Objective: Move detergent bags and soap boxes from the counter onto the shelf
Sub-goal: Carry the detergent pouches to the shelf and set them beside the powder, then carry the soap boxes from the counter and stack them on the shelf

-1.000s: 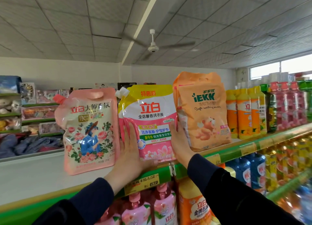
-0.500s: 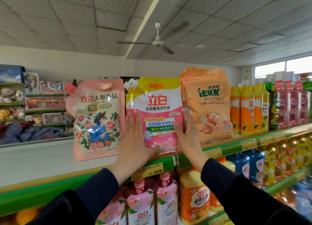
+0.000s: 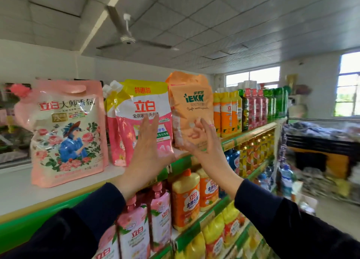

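From the head camera I see three detergent bags standing upright on the top shelf [image 3: 17,192]: a pink floral bag [image 3: 66,134] at the left, a white-and-pink bag [image 3: 140,112] in the middle, an orange bag [image 3: 191,103] just beside it. My left hand [image 3: 148,151] is raised flat, fingers straight and together, in front of the middle bag; I cannot tell whether it touches. My right hand [image 3: 204,144] is spread loosely before the orange bag, holding nothing. Bottles [image 3: 251,109] fill the shelf to the right.
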### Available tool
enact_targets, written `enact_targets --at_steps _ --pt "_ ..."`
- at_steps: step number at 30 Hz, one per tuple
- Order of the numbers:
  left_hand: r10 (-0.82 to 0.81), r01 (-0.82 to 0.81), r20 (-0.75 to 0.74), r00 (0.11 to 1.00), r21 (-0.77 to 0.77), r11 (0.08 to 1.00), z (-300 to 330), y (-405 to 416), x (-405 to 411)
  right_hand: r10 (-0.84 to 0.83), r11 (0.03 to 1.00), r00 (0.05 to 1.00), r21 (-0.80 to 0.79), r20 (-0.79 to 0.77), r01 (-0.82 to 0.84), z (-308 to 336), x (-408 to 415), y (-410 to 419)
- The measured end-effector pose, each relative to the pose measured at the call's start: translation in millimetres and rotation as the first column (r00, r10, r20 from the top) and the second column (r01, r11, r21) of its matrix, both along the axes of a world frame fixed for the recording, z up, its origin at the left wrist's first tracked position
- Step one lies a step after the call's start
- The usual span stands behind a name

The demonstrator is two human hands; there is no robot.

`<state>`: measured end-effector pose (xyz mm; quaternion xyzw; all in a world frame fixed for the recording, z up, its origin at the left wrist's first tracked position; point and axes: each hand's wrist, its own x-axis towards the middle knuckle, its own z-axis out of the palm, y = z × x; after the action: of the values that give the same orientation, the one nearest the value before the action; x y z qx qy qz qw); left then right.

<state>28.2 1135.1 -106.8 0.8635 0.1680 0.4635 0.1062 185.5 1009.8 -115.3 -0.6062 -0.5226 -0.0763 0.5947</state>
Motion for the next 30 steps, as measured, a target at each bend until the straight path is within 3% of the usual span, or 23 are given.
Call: enact_targets --at_steps 7,13,22,30 --pt "-0.323 0.324 -0.050 0.945 0.029 0.946 -22 -48 23 -0.267 0.961 0.963 -0.068 0.036 0.269 -26 -15 -100" --pt "-0.548 0.545 -0.111 0.829 -0.064 0.836 -43 -131 56 -0.540 0.825 0.834 -0.124 0.113 0.551 -41 -36 -205" --pt "-0.865 0.855 -0.160 0.476 -0.149 0.497 -52 -322 79 -0.829 0.521 0.543 -0.163 0.136 0.838 -47 -109 -414" --pt "-0.980 0.973 -0.174 0.099 -0.190 0.132 -46 -532 33 -0.967 0.191 0.221 -0.210 0.130 0.959 -42 -236 -602"
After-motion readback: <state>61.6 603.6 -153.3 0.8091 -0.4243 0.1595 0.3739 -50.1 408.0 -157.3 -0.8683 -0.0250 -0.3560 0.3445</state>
